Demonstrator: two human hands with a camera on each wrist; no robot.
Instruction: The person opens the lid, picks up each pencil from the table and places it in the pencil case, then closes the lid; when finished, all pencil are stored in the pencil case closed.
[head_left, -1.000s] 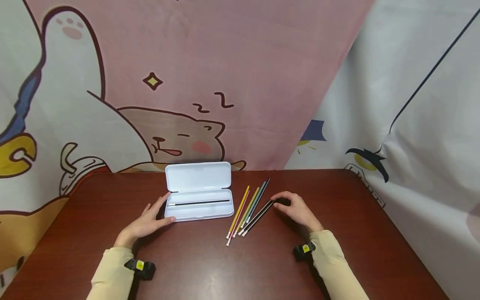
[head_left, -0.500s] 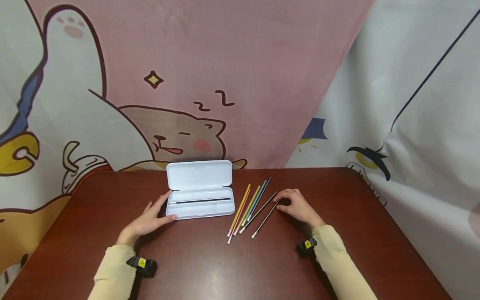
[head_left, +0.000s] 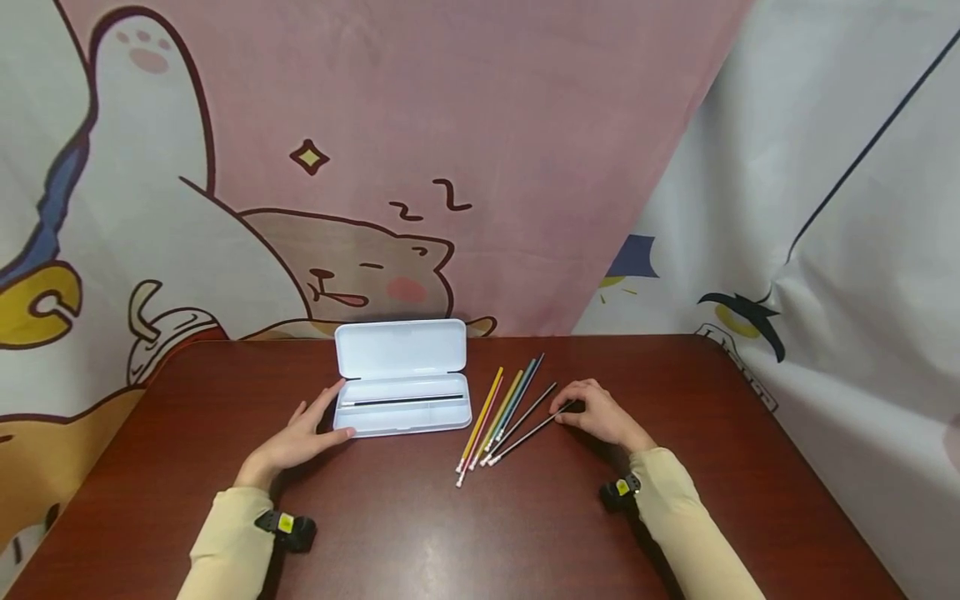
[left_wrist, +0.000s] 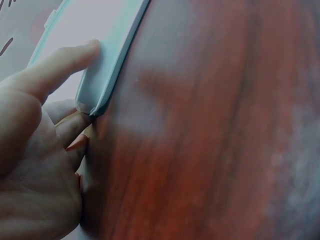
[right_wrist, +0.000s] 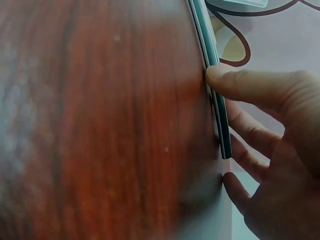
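An open white pencil case lies at the back of the table, with a black pencil lengthwise inside. My left hand is at its left end, thumb against the front edge and the other fingers spread along the side. In the left wrist view the thumb rests on the case wall. Right of the pile, my right hand pinches the far end of a dark pencil between thumb and fingers. Its white eraser end points toward the pile. Another black pencil lies just beside it.
Several coloured pencils, among them a yellow pencil and a blue-green pencil, lie fanned between the case and my right hand, eraser ends toward me. The case's raised lid stands near the patterned cloth behind the brown table.
My right hand has drawn one black pencil away from the other. Its eraser end swung first right, then back left, so it lies more slantwise now. The left hand keeps its place at the case.
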